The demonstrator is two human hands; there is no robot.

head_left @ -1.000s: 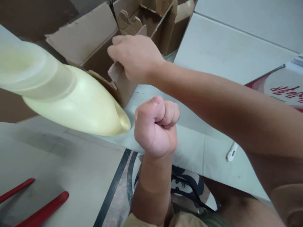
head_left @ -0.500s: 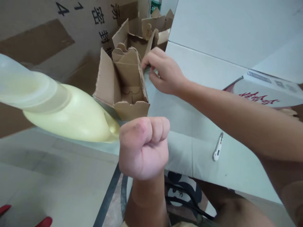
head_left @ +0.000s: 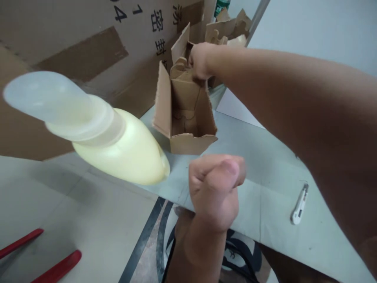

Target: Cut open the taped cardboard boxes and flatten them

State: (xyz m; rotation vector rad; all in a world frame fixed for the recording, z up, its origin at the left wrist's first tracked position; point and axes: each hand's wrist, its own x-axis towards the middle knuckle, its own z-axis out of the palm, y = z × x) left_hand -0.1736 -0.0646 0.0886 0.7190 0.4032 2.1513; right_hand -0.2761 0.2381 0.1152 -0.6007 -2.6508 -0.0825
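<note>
My left hand point(head_left: 217, 190) is closed in a fist in the lower middle, above the table's near edge, with nothing seen in it. My right hand point(head_left: 201, 61) reaches across from the right and is closed at the far right corner of an open, empty cardboard box point(head_left: 193, 144). Its fingers seem to grip the box's upper edge, though their tips are partly hidden. To the left of the box stands a pale yellow bottle point(head_left: 123, 151) with a large translucent cap point(head_left: 50, 96), close to the camera.
Other opened cardboard boxes point(head_left: 228, 29) stand behind. A large printed carton point(head_left: 97, 51) rises at the back left. On the table point(head_left: 250, 153) a white utility knife point(head_left: 299, 205) lies to the right. Red bars point(head_left: 59, 267) show over the floor at lower left.
My right hand has moved from beside the box to its far corner. My left fist has turned, its thumb side now upward. The view has shifted, so things appear farther right.
</note>
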